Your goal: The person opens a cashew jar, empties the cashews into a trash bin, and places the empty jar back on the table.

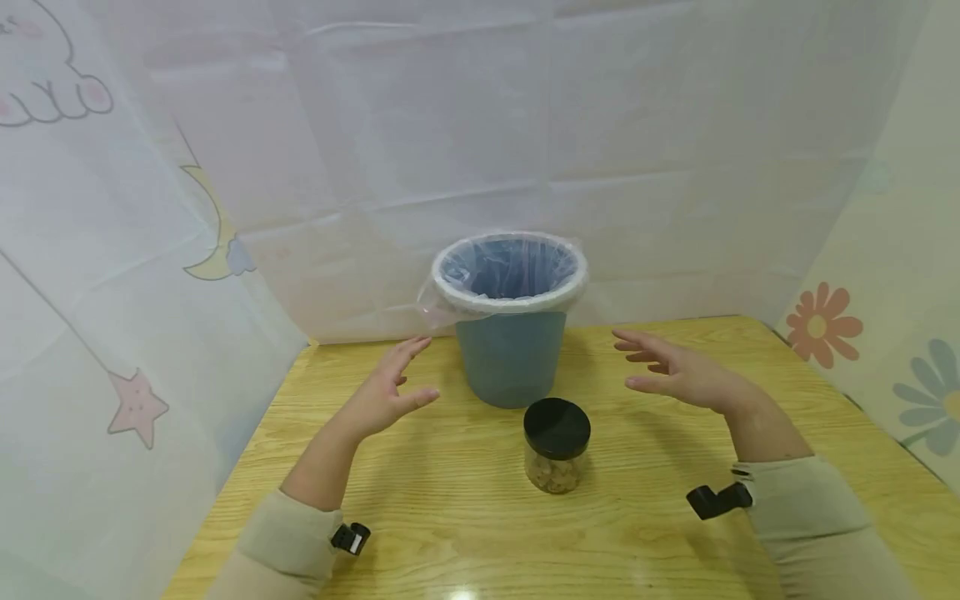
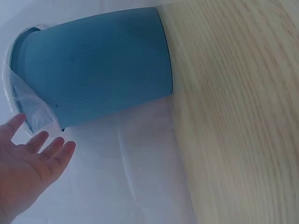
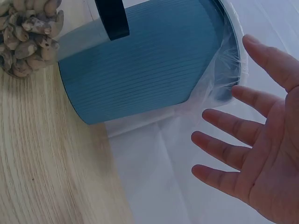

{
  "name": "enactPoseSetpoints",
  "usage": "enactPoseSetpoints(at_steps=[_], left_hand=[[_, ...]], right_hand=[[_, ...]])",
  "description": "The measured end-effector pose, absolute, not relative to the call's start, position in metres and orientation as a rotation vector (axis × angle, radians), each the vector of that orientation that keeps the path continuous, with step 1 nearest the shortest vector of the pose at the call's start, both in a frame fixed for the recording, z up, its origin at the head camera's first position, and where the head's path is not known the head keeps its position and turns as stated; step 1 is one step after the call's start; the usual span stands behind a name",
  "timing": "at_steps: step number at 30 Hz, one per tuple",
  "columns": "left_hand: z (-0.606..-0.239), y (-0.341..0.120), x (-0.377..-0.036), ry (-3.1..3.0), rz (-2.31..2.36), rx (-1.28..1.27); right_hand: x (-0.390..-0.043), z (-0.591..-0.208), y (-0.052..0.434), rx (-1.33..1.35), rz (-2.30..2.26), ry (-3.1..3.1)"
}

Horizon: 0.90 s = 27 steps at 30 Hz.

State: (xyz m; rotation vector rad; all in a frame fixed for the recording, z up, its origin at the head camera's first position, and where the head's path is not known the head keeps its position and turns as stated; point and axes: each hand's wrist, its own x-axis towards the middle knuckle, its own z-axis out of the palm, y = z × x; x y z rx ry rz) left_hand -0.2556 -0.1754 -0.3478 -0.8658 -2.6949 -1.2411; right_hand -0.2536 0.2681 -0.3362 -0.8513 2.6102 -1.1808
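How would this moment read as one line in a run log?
left hand: open, beside bin | right hand: open, beside bin | blue bin: upright, lined | jar: lidded, in front, untouched | table

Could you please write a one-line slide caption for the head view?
Open left hand and right hand flank a lined blue bin; black-lidded jar in front.

No legible text, label, brand, number or sign appears on the blue bin (image 1: 512, 354), the black-lidded jar (image 1: 557, 446) at its 5 o'clock, or the patterned curtains (image 1: 112, 250).
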Motion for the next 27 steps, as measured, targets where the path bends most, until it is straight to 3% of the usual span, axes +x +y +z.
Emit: enactPoseSetpoints(at_steps=[27], left_hand=[[-0.354, -0.150, -0.253, -2.606, -1.431, -1.055]], right_hand=[[-0.258, -0.348, 0.260, -1.018, -1.268, 2.463]])
